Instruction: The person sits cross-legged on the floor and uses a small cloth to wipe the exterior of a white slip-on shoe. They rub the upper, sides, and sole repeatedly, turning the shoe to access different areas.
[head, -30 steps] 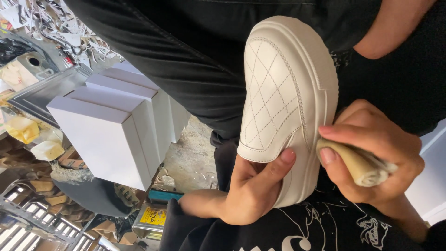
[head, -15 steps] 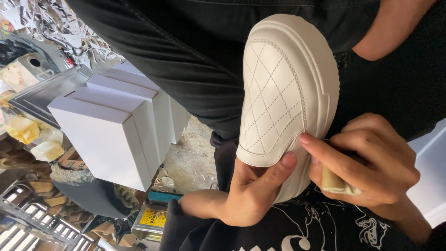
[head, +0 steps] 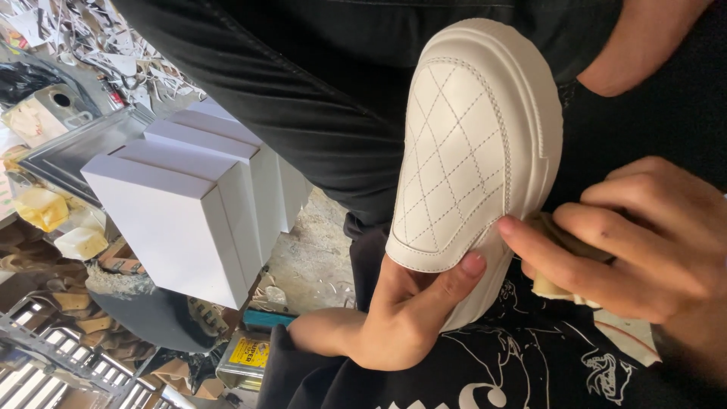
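- Head view: white shoe [head: 485, 144] held up over the lap, toe pointing away, quilted upper facing the camera, thick ribbed sole along its right edge.
- Left hand [head: 401, 318] closed on the shoe from below, thumb pressed on the edge of the upper, fingers hidden behind or inside.
- Right hand [head: 644, 235] curled round a tan pad [head: 549, 284], perhaps a rubber or a folded cloth, forefinger stretched to the sole's side; pad touching or just beside the sole, contact partly hidden.
- Probably light and easy to carry in one hand; sole looks stiff and chunky, upper softer and likely to dent under a hard thumb.
- Smooth, faintly glossy surface, so possibly a little slippery; pale finish likely to show every smudge or scratch.
- Best hold, by the look of it: through the opening with the thumb on the collar, or round the firm sole, keeping off the stitched panel.
- No tabletop under the work; shoe carried above dark trousers [head: 303, 98] and a black printed cloth [head: 515, 379].
- Left of the lap, white boxes [head: 189, 204] stacked side by side, well apart from the shoe.
- Below them a concrete floor [head: 310, 257] strewn with offcuts, a yellow tin [head: 246, 360], and cluttered stock at the far left.
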